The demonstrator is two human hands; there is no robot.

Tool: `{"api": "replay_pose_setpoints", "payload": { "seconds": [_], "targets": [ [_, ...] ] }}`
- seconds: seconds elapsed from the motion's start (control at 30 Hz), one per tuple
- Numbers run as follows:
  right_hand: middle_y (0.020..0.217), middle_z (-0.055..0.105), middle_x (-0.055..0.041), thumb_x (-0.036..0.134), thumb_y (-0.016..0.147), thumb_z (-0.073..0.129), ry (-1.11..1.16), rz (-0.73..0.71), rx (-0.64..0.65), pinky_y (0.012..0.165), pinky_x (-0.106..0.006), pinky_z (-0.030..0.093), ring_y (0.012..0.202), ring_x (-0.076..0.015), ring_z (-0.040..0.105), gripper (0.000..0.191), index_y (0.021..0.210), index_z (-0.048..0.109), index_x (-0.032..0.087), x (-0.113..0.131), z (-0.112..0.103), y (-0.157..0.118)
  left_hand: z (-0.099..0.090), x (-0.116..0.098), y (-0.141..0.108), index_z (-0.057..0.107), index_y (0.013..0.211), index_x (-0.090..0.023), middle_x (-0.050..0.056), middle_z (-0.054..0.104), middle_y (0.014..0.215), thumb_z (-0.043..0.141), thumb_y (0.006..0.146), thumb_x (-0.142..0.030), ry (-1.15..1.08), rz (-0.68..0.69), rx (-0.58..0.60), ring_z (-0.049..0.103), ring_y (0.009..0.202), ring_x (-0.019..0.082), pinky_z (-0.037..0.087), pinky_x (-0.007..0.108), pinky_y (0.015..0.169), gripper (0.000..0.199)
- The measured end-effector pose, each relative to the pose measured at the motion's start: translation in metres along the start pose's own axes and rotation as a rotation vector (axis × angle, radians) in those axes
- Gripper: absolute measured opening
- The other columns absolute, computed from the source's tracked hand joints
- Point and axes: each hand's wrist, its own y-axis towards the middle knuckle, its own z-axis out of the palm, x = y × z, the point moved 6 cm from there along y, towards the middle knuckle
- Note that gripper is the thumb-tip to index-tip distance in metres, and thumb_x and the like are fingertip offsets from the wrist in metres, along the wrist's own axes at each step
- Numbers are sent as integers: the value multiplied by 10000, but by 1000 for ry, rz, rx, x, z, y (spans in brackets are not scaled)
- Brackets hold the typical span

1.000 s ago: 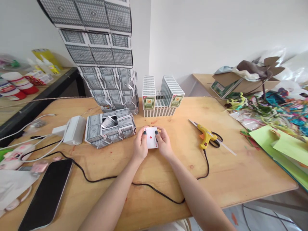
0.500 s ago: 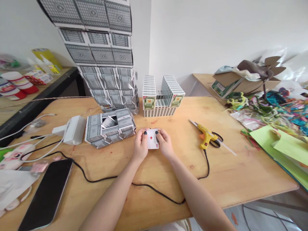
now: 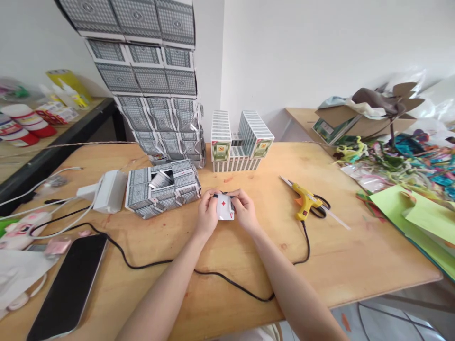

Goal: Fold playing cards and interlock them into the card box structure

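A white playing card [image 3: 223,208], the ace of diamonds, is held over the middle of the wooden table [image 3: 227,246]. My left hand [image 3: 208,213] grips its left side, and my right hand [image 3: 244,210] pinches the right side. Both sets of fingertips meet the card's far edge, where they partly hide it. Whether more cards lie beneath it I cannot tell. Left of my hands lies a block built of folded playing cards [image 3: 163,189], with an opening in its top. Behind that rises a tall tower of folded cards [image 3: 156,80].
Stacked card boxes [image 3: 236,142] stand by the wall. A yellow glue gun [image 3: 304,201] lies with scissors [image 3: 322,208] at the right, its black cord [image 3: 227,282] crossing the table. At the left are a phone [image 3: 69,284] and a white adapter [image 3: 110,192]; green paper [image 3: 401,213] is far right.
The fingertips of both hands have shifted slightly at the card's far edge, and the thumbs now bend over it. Nothing on the table has moved.
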Motion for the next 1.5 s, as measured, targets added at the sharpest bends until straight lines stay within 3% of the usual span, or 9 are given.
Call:
{"api": "replay_pose_setpoints", "payload": {
  "seconds": [0.17,0.3,0.53,0.7,0.8,0.9,1.0,1.17,1.5],
  "targets": [
    [658,556,16,235,749,432,-121,-92,-8,521,-226,379,549,-104,456,149,748,576,194,6,2,-2,-4,5,1,556,794,-179,8,588,811,440,725,-221,-72,-8,-47,536,681,110,426,203,574,141],
    [648,548,16,229,772,412,-212,-137,-26,512,-227,369,529,-102,442,159,774,569,201,7,1,-5,-1,2,1,606,869,-158,49,619,953,434,746,-238,-83,35,34,566,783,134,441,218,640,226],
    [733,593,-9,255,788,430,-209,-153,-31,562,-246,405,591,-117,494,142,785,561,202,4,-3,-5,4,6,2,576,907,-143,45,637,820,540,751,-389,-42,-76,45,584,737,149,457,241,641,293],
    [751,609,-8,304,774,490,-98,-88,73,579,-252,431,628,-127,526,161,842,587,195,8,1,-4,0,3,6,544,910,-169,37,623,853,493,798,-390,105,55,100,573,740,136,448,237,648,253],
    [752,629,-17,362,760,533,-81,-28,12,587,-259,451,633,-133,546,206,834,620,190,6,-4,2,-2,1,7,536,918,-179,39,615,868,451,829,-376,227,135,120,563,726,129,443,238,646,232],
    [807,664,-28,377,692,622,-58,39,-11,688,-284,475,731,-157,588,249,860,648,194,-1,-10,8,-2,-2,6,544,925,-184,44,614,900,432,845,-337,338,214,140,559,752,129,442,243,671,205],
    [810,681,-30,375,629,684,18,121,44,744,-308,476,759,-170,605,248,790,659,189,-10,-12,12,-1,-6,5,564,931,-191,45,617,920,433,846,-286,394,294,160,565,805,136,442,255,722,183],
    [691,662,-15,358,550,741,101,174,53,671,-301,488,644,-151,595,247,657,612,177,-17,-13,12,-2,-7,6,613,905,-201,43,615,905,468,829,-276,425,367,147,562,873,151,432,271,774,181],
    [578,573,17,318,599,679,-80,76,-69,582,-263,425,562,-124,522,226,568,499,184,-15,-10,7,-3,1,5,565,705,-177,10,567,691,498,795,-326,378,226,78,522,690,137,388,238,653,186]
  ]
}}
